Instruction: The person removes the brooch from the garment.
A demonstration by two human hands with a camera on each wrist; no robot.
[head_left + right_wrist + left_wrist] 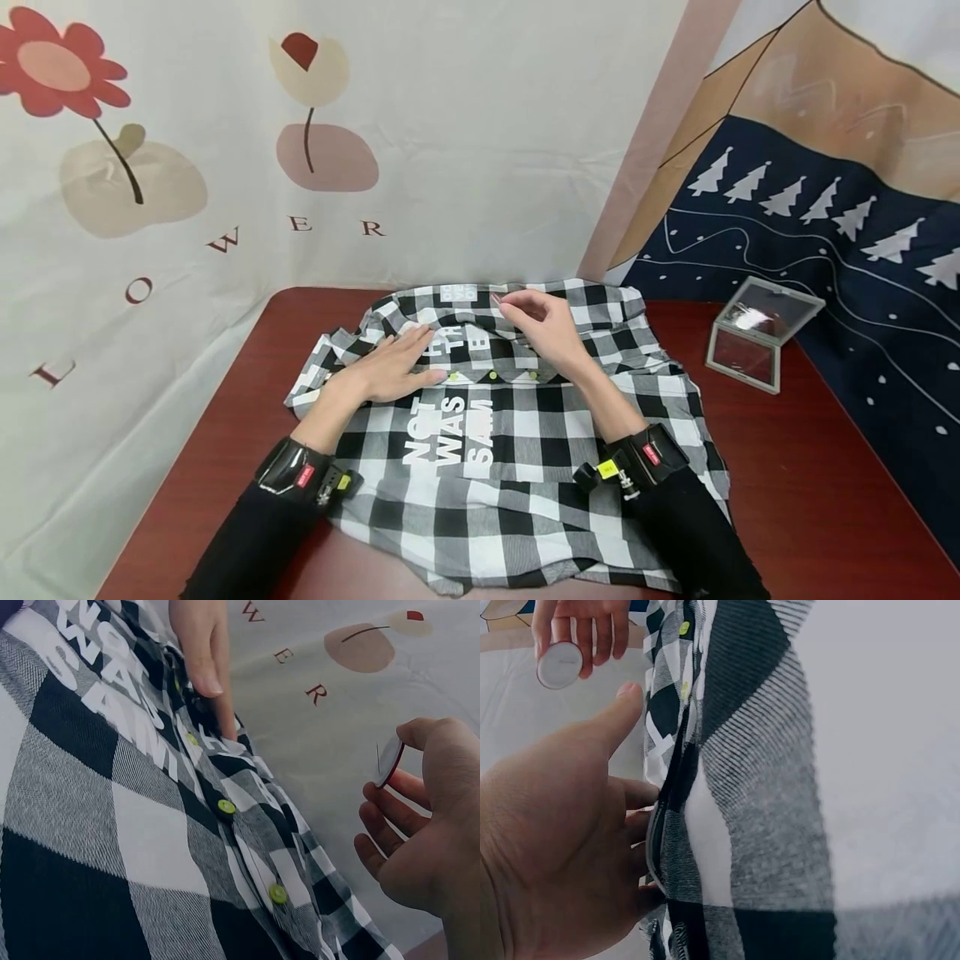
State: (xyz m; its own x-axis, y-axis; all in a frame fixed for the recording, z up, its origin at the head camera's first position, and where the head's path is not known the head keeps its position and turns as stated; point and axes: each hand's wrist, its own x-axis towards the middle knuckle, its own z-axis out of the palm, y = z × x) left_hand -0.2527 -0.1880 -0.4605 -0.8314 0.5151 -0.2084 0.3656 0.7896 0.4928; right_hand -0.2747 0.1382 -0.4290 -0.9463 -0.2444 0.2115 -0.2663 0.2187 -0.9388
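Observation:
A black-and-white checked shirt with white lettering and yellow-green buttons lies spread on the dark red table. My left hand rests flat on it beside the button line, fingers straight; in the left wrist view the left hand's fingertips touch the edge of the fabric fold. My right hand hovers over the collar end and pinches a small round disc, white-faced with a red rim, between thumb and fingers.
A small square clear-lidded case stands open at the table's right back. Printed cloth backdrops hang close behind: flowers on the left, dark blue with trees on the right. Bare tabletop shows left and right of the shirt.

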